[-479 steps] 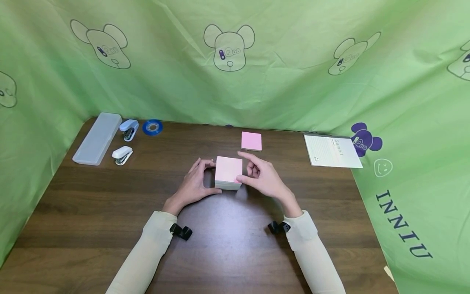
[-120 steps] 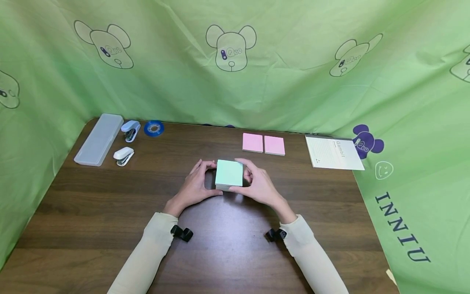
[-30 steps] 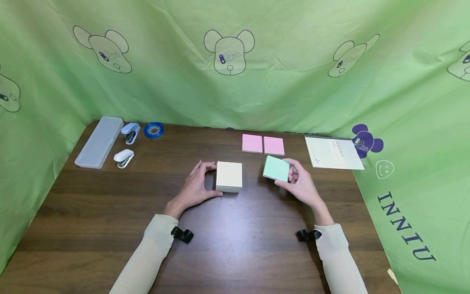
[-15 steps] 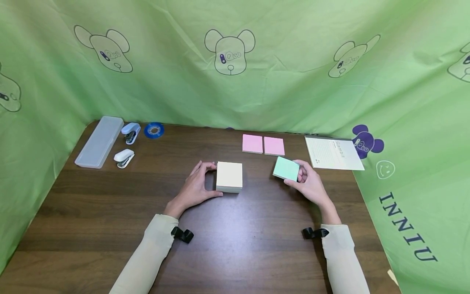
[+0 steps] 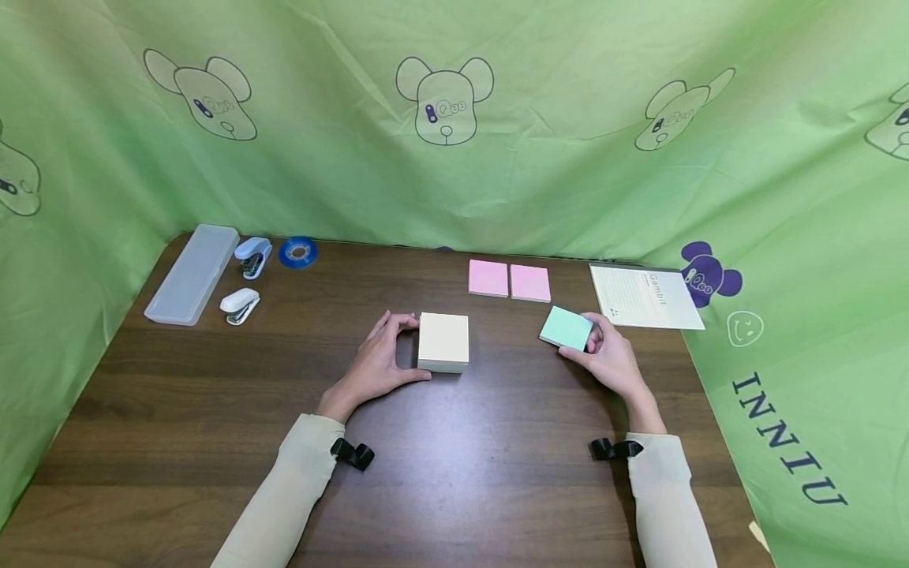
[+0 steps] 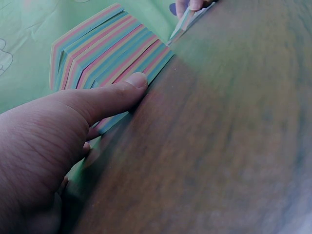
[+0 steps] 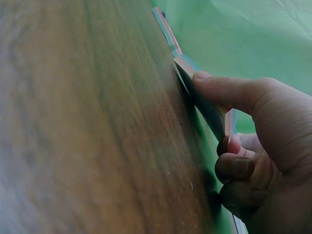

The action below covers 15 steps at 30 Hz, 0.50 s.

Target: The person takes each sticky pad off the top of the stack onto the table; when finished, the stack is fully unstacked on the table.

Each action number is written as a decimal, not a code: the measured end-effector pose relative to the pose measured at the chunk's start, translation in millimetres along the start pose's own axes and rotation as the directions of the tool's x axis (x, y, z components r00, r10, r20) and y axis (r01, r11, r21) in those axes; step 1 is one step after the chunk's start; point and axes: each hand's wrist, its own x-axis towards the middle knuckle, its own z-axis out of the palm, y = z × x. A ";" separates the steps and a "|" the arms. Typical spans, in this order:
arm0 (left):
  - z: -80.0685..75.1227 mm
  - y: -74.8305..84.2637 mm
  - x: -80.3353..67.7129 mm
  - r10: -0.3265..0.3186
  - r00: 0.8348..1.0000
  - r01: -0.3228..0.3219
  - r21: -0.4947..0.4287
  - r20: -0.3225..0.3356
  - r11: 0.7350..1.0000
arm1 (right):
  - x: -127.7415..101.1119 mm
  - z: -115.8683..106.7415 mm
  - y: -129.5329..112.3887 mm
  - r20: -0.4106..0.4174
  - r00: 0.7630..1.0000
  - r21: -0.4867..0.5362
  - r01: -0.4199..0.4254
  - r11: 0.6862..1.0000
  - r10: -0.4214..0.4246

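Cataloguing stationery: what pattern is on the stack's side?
Stack side: pink, yellow, teal stripes; clearest from left wrist.

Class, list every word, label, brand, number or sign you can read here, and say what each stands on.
"Gambit": on the white notepad, printed sideways.
"INNIU": on the green curtain, at the right, running downward.
"Qee": on the central bear-head print.
Too small or blurred: the notepad's fine print; lettering on other bear prints is less clear.
Numbers: none legible.

Long pale sleeves, seemingly off-white, black wrist cameras
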 end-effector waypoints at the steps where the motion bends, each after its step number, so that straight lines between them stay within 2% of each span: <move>1: 0.0 -0.1 0.1 -0.001 1.000 0.001 0.000 0.000 1.000 | 0.3 -0.3 0.7 0.000 1.000 -0.022 0.001 1.000 -0.001; 6: -0.1 -0.4 0.4 -0.006 1.000 0.006 -0.002 0.003 1.000 | 1.6 -0.9 6.8 -0.010 1.000 -0.123 -0.004 0.992 0.003; 11: 0.0 -0.8 0.4 -0.011 1.000 0.011 -0.003 0.004 1.000 | 0.8 -2.1 0.5 -0.014 1.000 -0.206 -0.012 0.978 0.010; 15: 0.1 -0.9 0.5 -0.013 1.000 0.013 -0.001 0.006 1.000 | -0.2 -2.4 -5.9 -0.040 0.999 -0.254 0.025 0.967 -0.036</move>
